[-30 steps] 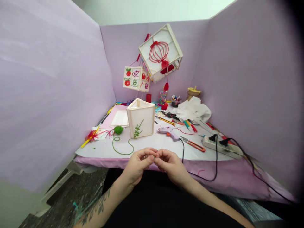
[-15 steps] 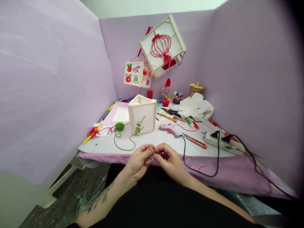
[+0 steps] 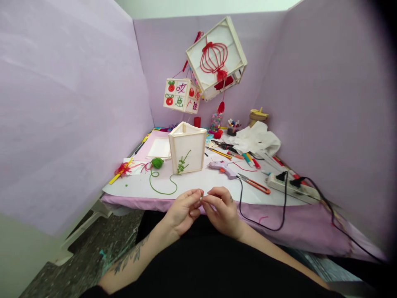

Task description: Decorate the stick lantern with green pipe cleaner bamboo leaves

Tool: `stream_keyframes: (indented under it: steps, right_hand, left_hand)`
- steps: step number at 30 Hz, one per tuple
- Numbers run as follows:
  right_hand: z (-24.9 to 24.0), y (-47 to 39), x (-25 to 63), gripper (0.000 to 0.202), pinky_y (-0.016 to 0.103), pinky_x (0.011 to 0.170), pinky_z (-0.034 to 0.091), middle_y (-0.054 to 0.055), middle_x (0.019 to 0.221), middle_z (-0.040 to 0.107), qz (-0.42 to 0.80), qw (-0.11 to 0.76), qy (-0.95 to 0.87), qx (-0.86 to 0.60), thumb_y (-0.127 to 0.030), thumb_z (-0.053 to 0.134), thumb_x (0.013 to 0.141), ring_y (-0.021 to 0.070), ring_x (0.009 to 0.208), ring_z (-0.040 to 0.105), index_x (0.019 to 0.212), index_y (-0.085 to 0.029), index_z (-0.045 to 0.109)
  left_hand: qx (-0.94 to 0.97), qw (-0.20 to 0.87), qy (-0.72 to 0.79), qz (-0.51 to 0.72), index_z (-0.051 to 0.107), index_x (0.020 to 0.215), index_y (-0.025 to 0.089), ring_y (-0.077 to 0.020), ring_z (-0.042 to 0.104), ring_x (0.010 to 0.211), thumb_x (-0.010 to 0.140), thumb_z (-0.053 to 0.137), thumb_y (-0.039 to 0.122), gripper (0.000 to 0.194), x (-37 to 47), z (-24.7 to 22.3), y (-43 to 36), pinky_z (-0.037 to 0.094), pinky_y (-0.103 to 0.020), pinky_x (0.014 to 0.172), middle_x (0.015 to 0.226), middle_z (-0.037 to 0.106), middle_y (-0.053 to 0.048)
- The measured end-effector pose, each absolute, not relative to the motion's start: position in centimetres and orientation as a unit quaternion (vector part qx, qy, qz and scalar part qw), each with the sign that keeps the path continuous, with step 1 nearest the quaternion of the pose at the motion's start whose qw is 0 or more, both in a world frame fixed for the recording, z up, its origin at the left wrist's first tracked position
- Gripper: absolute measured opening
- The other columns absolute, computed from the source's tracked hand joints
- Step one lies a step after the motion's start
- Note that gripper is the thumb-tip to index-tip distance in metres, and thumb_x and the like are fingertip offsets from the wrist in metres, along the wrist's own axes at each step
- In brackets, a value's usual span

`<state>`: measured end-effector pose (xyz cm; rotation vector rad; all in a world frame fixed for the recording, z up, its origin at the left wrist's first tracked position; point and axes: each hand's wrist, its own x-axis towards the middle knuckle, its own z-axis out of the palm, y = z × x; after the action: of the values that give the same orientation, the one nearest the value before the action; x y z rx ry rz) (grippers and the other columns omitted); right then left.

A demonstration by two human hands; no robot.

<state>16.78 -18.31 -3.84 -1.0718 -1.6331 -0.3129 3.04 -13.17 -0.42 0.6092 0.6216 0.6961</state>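
My left hand point(image 3: 185, 211) and my right hand point(image 3: 222, 210) meet fingertip to fingertip at the table's front edge. Both are pinched around a tiny piece point(image 3: 201, 197), mostly hidden by the fingers; it looked green a moment ago. Beyond them stands a white three-sided lantern frame point(image 3: 189, 151) with a green yarn sprig point(image 3: 183, 162) on its front panel. A green strand point(image 3: 159, 191) curls from the lantern's lower edge to a green yarn ball point(image 3: 157, 163) on its left.
Right of the lantern lie a glue gun point(image 3: 223, 169), orange-handled scissors point(image 3: 254, 183) and a power strip point(image 3: 291, 187) with black cables. Crumpled white paper point(image 3: 259, 138) is behind them. Two decorated lanterns point(image 3: 217, 58) hang above the table's back. Red yarn point(image 3: 122, 169) lies at the left.
The fingers of my right hand have shifted on the tiny piece, with the index finger now reaching more toward my left fingertips. The whole view has moved slightly.
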Motion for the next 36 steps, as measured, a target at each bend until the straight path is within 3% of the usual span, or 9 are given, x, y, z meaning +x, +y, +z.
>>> stream_keyframes:
  steps: [9, 16, 22, 27, 36]
  right_hand:
    - [-3.2, -18.6, 16.8, 0.02, 0.034, 0.07, 0.053, 0.004, 0.086, 0.055, -0.089, 0.575, -0.676, -0.453, -0.009, 0.06, 0.086, 0.0183, 0.079, 0.058, 0.096, -0.026, 0.064]
    - [-2.9, -18.9, 16.9, 0.009, 0.028, 0.059, 0.045, 0.002, 0.086, 0.053, 0.09, 0.586, -0.637, -0.493, -0.015, 0.061, 0.087, 0.0149, 0.071, 0.052, 0.088, -0.024, 0.063]
    - [-2.6, -18.8, 17.2, 0.002, 0.027, 0.061, 0.043, 0.001, 0.084, 0.053, 0.236, 0.59, -0.597, -0.489, -0.022, 0.063, 0.087, 0.015, 0.072, 0.051, 0.085, -0.023, 0.061]
    - [-2.8, -18.5, 17.4, 0.014, 0.026, 0.064, 0.044, 0.0, 0.082, 0.055, 0.371, 0.583, -0.554, -0.464, -0.032, 0.068, 0.082, 0.014, 0.072, 0.052, 0.088, -0.022, 0.06]
    - [-2.9, -18.3, 18.2, 0.025, 0.027, 0.069, 0.04, 0.0, 0.081, 0.054, 0.496, 0.543, -0.554, -0.39, -0.04, 0.075, 0.077, 0.0143, 0.075, 0.05, 0.077, -0.02, 0.06]
  left_hand:
    - [0.319, 0.83, 0.313, 0.333, 0.066, 0.071, 0.01, -0.0024, 0.035, 0.051, 0.053, 0.091, 0.028, 0.036, 3.0, -0.7, -13.2, 0.017, -0.014, 0.041, 0.063, 0.05, 0.003]
    - [0.443, 0.767, 0.327, 0.328, 0.069, 0.067, 0.01, -0.0022, 0.027, 0.046, 0.056, 0.088, 0.037, 0.036, 2.7, -1.2, -13.0, 0.011, -0.022, 0.044, 0.059, 0.052, 0.002]
    - [0.525, 0.722, 0.313, 0.324, 0.067, 0.06, 0.012, -0.0059, 0.032, 0.051, 0.062, 0.082, 0.036, 0.028, 2.2, -1.1, -12.8, 0.022, -0.022, 0.05, 0.056, 0.049, 0.003]
    - [0.603, 0.663, 0.303, 0.324, 0.07, 0.063, 0.014, -0.0125, 0.047, 0.067, 0.066, 0.078, 0.034, 0.022, 1.7, -0.9, -12.6, 0.035, -0.026, 0.066, 0.066, 0.055, 0.001]
    - [0.73, 0.553, 0.316, 0.247, 0.074, 0.068, 0.016, -0.011, 0.043, 0.062, 0.073, 0.073, 0.033, 0.017, 0.7, 0.6, -12.5, 0.032, -0.025, 0.058, 0.068, 0.049, 0.002]
